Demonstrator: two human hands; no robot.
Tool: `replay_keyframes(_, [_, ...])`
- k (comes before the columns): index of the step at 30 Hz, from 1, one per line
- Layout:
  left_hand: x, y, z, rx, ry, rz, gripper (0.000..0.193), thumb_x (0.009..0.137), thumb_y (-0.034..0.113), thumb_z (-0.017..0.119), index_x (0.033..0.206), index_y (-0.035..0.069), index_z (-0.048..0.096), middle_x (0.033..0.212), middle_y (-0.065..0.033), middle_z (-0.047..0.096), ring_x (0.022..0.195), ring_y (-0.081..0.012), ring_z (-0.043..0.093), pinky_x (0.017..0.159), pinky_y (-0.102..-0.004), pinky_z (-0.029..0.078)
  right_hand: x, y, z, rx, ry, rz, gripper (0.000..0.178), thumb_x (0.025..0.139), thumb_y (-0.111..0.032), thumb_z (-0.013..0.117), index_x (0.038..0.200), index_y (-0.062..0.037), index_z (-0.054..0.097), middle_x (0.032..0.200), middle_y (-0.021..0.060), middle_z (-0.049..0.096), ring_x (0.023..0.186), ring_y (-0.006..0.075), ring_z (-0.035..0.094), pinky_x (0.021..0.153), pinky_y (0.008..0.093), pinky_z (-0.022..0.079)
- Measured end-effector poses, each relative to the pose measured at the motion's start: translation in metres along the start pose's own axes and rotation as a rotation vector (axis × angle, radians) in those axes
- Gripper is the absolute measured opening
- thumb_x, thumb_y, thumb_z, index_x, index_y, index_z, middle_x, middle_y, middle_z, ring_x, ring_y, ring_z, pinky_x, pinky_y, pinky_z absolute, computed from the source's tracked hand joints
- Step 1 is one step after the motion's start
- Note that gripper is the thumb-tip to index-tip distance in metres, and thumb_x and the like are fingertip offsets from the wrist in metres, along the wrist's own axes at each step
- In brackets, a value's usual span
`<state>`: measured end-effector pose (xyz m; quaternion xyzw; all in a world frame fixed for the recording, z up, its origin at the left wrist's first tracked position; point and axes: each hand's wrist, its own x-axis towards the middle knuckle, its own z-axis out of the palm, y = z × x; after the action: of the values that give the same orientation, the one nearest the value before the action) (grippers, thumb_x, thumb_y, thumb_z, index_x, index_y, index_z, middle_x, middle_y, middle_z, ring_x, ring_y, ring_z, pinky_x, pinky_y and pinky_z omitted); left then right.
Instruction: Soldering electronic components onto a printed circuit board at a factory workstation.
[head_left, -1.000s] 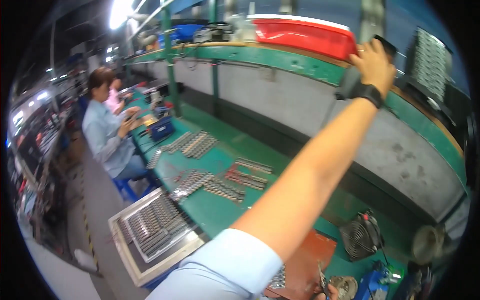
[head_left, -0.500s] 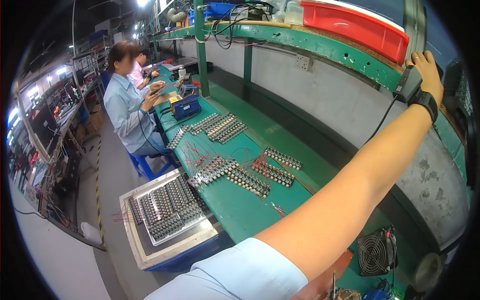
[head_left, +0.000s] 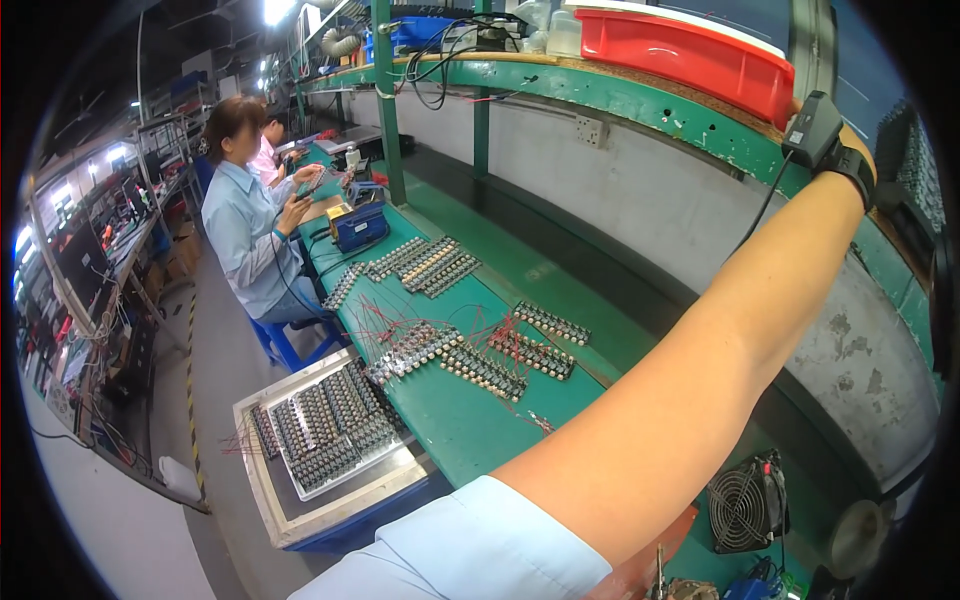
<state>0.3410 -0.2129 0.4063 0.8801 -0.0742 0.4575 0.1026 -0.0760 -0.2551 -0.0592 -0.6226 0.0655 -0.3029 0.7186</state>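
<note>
My left arm stretches up and across to the far right. My left hand (head_left: 853,138) is up at the shelf edge, close to the right end of a red plastic tray (head_left: 685,62). A dark box-shaped device (head_left: 814,126) with a cable sits at the wrist, beside a black strap (head_left: 852,176). It hides most of the hand, so I cannot see the fingers or whether they hold anything. My right hand is out of view. On the green bench (head_left: 450,425) lie rows of small component strips (head_left: 483,370), with thin red wires on some.
A white tray (head_left: 312,492) full of similar strips stands left of the bench. The green shelf (head_left: 640,100) runs above the bench. A black fan (head_left: 740,512) is at the lower right. A co-worker (head_left: 240,225) sits at a blue device (head_left: 358,228); another person is beyond.
My left hand has gone lower behind the wrist device; its fingers, visible before above the shelf edge, are now mostly hidden. The view has shifted slightly.
</note>
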Motion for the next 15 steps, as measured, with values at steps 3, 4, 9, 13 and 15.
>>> replay_keyframes(3, [-0.008, -0.010, -0.022, -0.109, 0.008, -0.001, 0.045, 0.084, 0.041, 0.060, 0.108, 0.002, 0.063, 0.103, -0.0126, 0.060, 0.101, -0.0279, 0.055, 0.091, -0.0415, 0.040, 0.005, -0.017, 0.008, 0.001, -0.026, -0.012, 0.042, 0.088, -0.024, 0.066, 0.119, 0.0017, 0.050, 0.100, 0.0132, 0.061, 0.090, 0.0201, 0.057, 0.081, 0.0340, 0.046])
replay_keyframes(4, [-0.015, -0.018, -0.023, -0.143, 0.013, -0.003, 0.045, 0.084, 0.041, 0.059, 0.107, 0.002, 0.063, 0.102, -0.0132, 0.060, 0.100, -0.0282, 0.056, 0.091, -0.0418, 0.040, 0.005, -0.021, 0.009, 0.001, -0.046, -0.019, 0.041, 0.089, -0.023, 0.065, 0.119, 0.0017, 0.050, 0.100, 0.0130, 0.061, 0.090, 0.0199, 0.056, 0.082, 0.0337, 0.046])
replay_keyframes(9, [-0.016, -0.029, -0.043, -0.356, 0.041, 0.010, 0.043, 0.085, 0.040, 0.058, 0.102, 0.002, 0.066, 0.100, -0.0162, 0.062, 0.094, -0.0299, 0.059, 0.087, -0.0431, 0.042, 0.007, -0.028, 0.012, -0.014, -0.105, -0.081, 0.035, 0.092, -0.019, 0.059, 0.119, 0.0021, 0.050, 0.100, 0.0116, 0.060, 0.091, 0.0189, 0.054, 0.084, 0.0327, 0.043])
replay_keyframes(13, [-0.006, -0.029, -0.040, -0.526, 0.060, 0.033, 0.042, 0.086, 0.040, 0.057, 0.099, 0.001, 0.067, 0.098, -0.0186, 0.064, 0.089, -0.0312, 0.061, 0.084, -0.0442, 0.044, 0.008, -0.026, 0.016, -0.018, -0.123, -0.130, 0.032, 0.094, -0.017, 0.055, 0.119, 0.0022, 0.049, 0.100, 0.0108, 0.059, 0.091, 0.0184, 0.053, 0.085, 0.0320, 0.042])
replay_keyframes(15, [-0.013, -0.051, -0.024, -0.543, 0.216, 0.081, 0.040, 0.087, 0.039, 0.057, 0.098, 0.002, 0.066, 0.098, -0.0179, 0.062, 0.091, -0.0319, 0.059, 0.083, -0.0445, 0.043, 0.009, -0.019, 0.020, 0.052, -0.155, -0.134, 0.033, 0.094, -0.018, 0.056, 0.119, 0.0026, 0.049, 0.100, 0.0109, 0.058, 0.089, 0.0185, 0.052, 0.084, 0.0323, 0.042])
